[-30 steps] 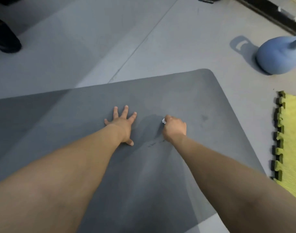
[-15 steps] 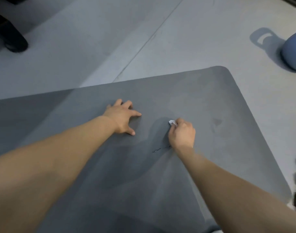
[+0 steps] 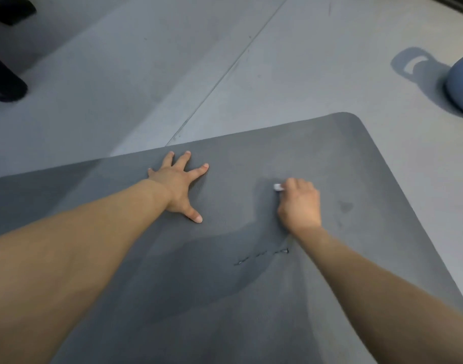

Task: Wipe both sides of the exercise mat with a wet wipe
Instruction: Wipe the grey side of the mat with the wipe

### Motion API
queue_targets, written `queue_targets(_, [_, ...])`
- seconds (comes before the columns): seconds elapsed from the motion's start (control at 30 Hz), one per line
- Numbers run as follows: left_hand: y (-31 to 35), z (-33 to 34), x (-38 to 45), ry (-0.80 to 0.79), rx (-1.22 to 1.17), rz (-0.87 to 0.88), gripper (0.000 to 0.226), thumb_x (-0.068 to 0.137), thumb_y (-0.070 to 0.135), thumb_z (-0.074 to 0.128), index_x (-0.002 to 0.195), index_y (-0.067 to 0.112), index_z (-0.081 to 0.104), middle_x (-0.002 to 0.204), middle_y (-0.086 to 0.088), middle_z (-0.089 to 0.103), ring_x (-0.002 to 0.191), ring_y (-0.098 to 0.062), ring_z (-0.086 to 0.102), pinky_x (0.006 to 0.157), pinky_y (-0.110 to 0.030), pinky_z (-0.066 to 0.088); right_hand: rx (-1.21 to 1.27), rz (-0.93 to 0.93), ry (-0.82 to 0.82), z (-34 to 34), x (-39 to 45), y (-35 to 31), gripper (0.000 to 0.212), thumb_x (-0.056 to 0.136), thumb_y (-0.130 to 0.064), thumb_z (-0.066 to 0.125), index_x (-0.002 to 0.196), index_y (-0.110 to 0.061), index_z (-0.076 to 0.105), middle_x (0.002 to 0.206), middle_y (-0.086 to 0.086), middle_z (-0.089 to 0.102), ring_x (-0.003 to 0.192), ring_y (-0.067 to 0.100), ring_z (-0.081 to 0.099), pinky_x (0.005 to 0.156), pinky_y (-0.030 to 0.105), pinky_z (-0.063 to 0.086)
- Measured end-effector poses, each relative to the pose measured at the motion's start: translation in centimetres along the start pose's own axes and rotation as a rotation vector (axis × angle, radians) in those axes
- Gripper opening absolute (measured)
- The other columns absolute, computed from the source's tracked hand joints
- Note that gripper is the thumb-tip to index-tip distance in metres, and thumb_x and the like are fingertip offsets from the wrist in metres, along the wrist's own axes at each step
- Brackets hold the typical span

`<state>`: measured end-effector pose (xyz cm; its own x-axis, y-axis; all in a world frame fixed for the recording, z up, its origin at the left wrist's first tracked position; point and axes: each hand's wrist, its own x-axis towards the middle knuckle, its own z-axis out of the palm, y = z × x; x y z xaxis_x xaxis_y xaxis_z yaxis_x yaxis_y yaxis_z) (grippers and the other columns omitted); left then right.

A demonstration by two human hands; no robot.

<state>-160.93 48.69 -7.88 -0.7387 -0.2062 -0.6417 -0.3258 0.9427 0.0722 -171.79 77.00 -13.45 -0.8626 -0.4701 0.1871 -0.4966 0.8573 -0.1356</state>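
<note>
Grey exercise mat (image 3: 251, 298) lies flat on the pale grey floor (image 3: 304, 74), filling the lower frame, its rounded far corner at 1 o'clock. Left hand (image 3: 179, 185) sits palm down on the mat near its far edge, fingers spread wide and straight, thumb out toward 5 o'clock, holding nothing, pressing flat. Right hand (image 3: 300, 203) is at 3 o'clock from the left hand, well apart from it, knuckles up, fingers curled round a bunched white wet wipe (image 3: 278, 187); only a small bit of the wipe pokes out at the hand's 10 o'clock side, touching the mat. How much wipe is inside the fist cannot be told. Both bare forearms run in from the bottom corners.

A short dashed dark mark (image 3: 262, 256) is on the mat at 7 o'clock from the right hand, near the wrist. A small dark spot (image 3: 346, 206) lies at 3 o'clock from the right hand. A floor seam line (image 3: 225, 74) runs diagonally toward 1 o'clock beyond the mat. Blue kettlebell (image 3: 460, 85) stands on the floor at the right edge, cut off, its shadow falling toward 9 o'clock. Dark object (image 3: 4, 82) at the far left edge, unclear what.
</note>
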Motion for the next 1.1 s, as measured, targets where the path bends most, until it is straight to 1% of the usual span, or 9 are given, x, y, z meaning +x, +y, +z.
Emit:
queue_targets(0.13, [0.8,-0.5,0.1,0.016,-0.038,-0.012,0.137,0.049,0.072,0.086,0.155,0.05,0.003,0.164,0.005,-0.012,0.151,-0.037,-0.012,0.111,-0.074,0.025,0.106,0.324,0.029,0.3,1.0,-0.5,0.02,0.075,-0.015,0.043,0.084,-0.007,0.059,0.081,0.02,0.062,0.082,0.041,0.057,0.066,0.041,0.038])
queue_targets(0.2, [1.3,-0.6,0.2,0.01,-0.052,-0.03,0.138,0.048,0.066,0.09,0.156,0.046,0.006,0.164,0.002,-0.012,0.151,-0.04,-0.013,0.111,-0.074,0.024,0.197,0.332,0.067,0.9,0.2,-5.2,0.018,0.074,-0.012,0.046,0.084,-0.01,0.061,0.079,0.016,0.062,0.079,0.04,0.058,0.064,0.042,0.041])
queue_targets(0.37, [1.3,0.0,0.5,-0.004,-0.077,-0.065,0.157,0.049,0.065,0.091,0.156,0.033,-0.02,0.162,0.004,-0.031,0.151,-0.036,-0.023,0.117,-0.07,0.015,0.246,-0.014,-0.111,1.5,-0.6,-13.0,0.008,0.079,-0.014,0.056,0.084,-0.02,0.058,0.081,0.003,0.06,0.077,0.03,0.054,0.064,0.034,0.028])
queue_targets(0.5, [0.5,-0.1,0.8,-0.041,-0.018,-0.12,0.162,0.043,0.081,0.082,0.152,0.036,-0.029,0.157,0.002,-0.043,0.148,-0.039,-0.03,0.116,-0.072,0.012,0.101,-0.246,-0.05,0.9,2.3,-7.5,0.01,0.073,-0.013,0.06,0.077,-0.019,0.053,0.074,0.004,0.057,0.07,0.032,0.056,0.058,0.035,0.031])
queue_targets(0.57, [0.2,-0.1,0.8,-0.063,-0.043,-0.127,0.161,0.04,0.084,0.08,0.149,0.043,-0.031,0.154,0.002,-0.046,0.145,-0.04,-0.034,0.114,-0.074,0.012,0.015,-0.095,0.012,0.8,4.4,-2.7,0.004,0.071,-0.016,0.056,0.075,-0.015,0.055,0.072,0.011,0.06,0.069,0.035,0.059,0.056,0.037,0.039])
queue_targets(0.67, [0.1,0.0,0.9,-0.09,-0.081,-0.13,0.162,0.039,0.081,0.083,0.146,0.045,-0.034,0.15,0.003,-0.052,0.142,-0.04,-0.04,0.113,-0.076,0.009,0.002,0.251,-0.008,0.5,6.0,1.9,0.02,0.082,-0.024,0.044,0.084,-0.011,0.059,0.085,0.017,0.064,0.085,0.04,0.057,0.067,0.04,0.036])
queue_targets(0.77, [0.4,-0.1,1.1,-0.114,-0.109,-0.137,0.164,0.04,0.077,0.086,0.145,0.045,-0.036,0.147,0.004,-0.055,0.139,-0.04,-0.043,0.112,-0.077,0.007,0.069,0.386,0.001,1.2,5.9,-1.3,0.014,0.09,-0.018,0.049,0.09,-0.011,0.061,0.09,0.016,0.065,0.092,0.039,0.055,0.072,0.042,0.037])
queue_targets(0.93, [0.2,0.2,1.1,-0.091,-0.13,-0.138,0.165,0.039,0.075,0.087,0.146,0.044,-0.035,0.147,0.006,-0.055,0.139,-0.037,-0.044,0.113,-0.076,0.005,0.266,0.083,-0.057,2.5,3.2,-12.7,0.012,0.082,-0.016,0.052,0.085,-0.02,0.062,0.081,0.003,0.063,0.079,0.03,0.055,0.065,0.036,0.035])
queue_targets(1.1, [0.3,0.2,1.1,-0.074,-0.139,-0.139,0.165,0.038,0.074,0.088,0.147,0.046,-0.033,0.149,0.006,-0.052,0.141,-0.037,-0.042,0.112,-0.076,0.006,0.117,-0.305,-0.063,2.0,6.3,-8.1,0.003,0.077,-0.017,0.058,0.079,-0.02,0.058,0.076,0.003,0.061,0.075,0.032,0.056,0.06,0.035,0.032])
